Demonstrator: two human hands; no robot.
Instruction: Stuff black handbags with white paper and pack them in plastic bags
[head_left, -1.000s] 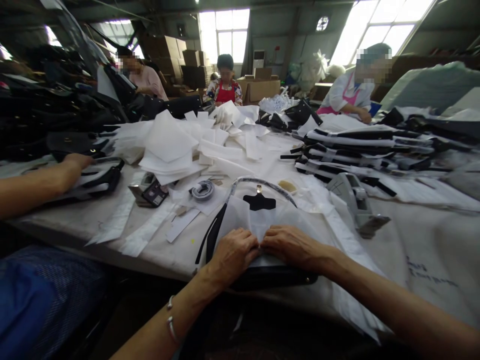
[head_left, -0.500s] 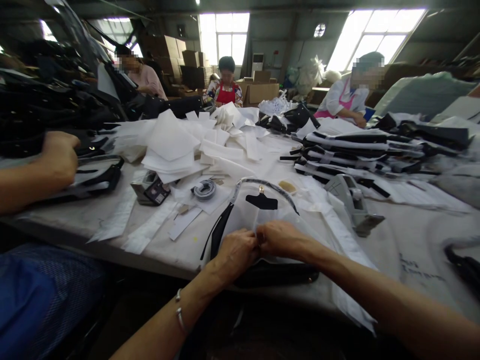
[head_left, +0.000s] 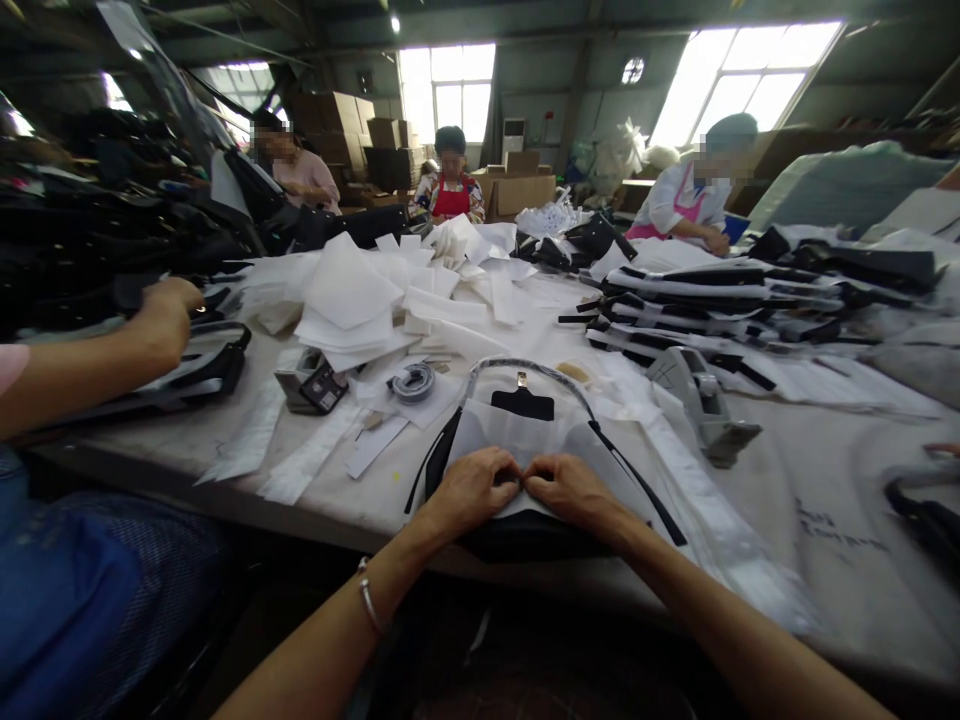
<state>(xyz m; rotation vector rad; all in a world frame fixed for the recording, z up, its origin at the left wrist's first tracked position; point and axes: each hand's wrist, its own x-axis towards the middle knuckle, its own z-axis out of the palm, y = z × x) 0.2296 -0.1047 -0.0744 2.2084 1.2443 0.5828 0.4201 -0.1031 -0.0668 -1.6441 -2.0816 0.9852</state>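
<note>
A black handbag (head_left: pixel 525 535) lies flat at the near table edge, most of it covered by a thin white wrapping sheet (head_left: pixel 517 435). Its black clasp tab (head_left: pixel 523 404) and wrapped handle (head_left: pixel 525 368) show at the far end. My left hand (head_left: pixel 469 490) and my right hand (head_left: pixel 571 487) rest side by side on the sheet, knuckles up. Both sets of fingertips pinch the sheet's near edge where they meet. A silver bangle sits on my left wrist.
A tape dispenser (head_left: pixel 701 400) stands to the right, a tape roll (head_left: pixel 414 381) and a small box (head_left: pixel 311 380) to the left. White sheets (head_left: pixel 352 290) are piled mid-table. Wrapped black bags (head_left: pixel 720 290) are stacked at right. A co-worker's arm (head_left: pixel 97 350) reaches in from the left. Other people work beyond.
My hands lifted and bunched the white sheet, then pressed it down flatter over the bag. The co-worker's hand at left rose and shifted right. The view tilted slightly.
</note>
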